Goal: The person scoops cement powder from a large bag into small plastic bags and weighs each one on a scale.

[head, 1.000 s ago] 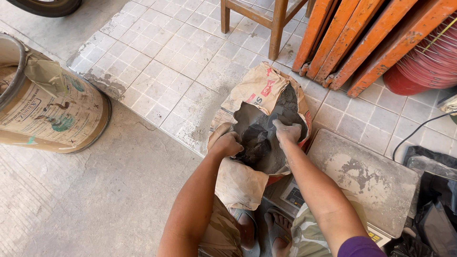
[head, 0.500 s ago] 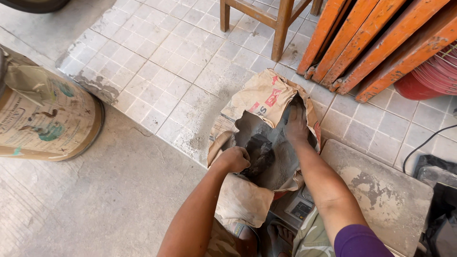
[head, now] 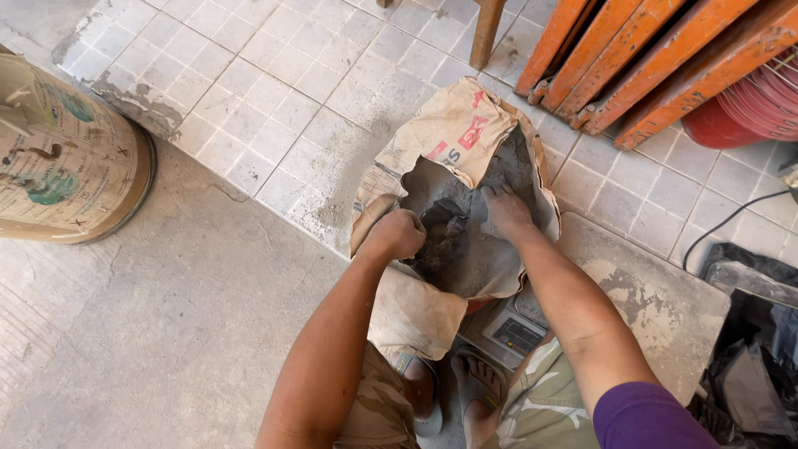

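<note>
While the sack (head: 465,141) at frame centre stands open with grey powder (head: 465,258) inside, nothing shows scooped out yet. The left hand (head: 397,233) is fisted on the sack's rim; the right hand (head: 505,208) presses flat inside, fingers spread, holding nothing visible.

A creased, matt brown paper sack (head: 453,137) at frame centre holds dull grey powder (head: 465,258), sitting on rough pale floor tiles (head: 249,91) beside smooth bare concrete (head: 150,333), with chipped orange-painted wooden boards (head: 657,58) at the upper right.
</note>
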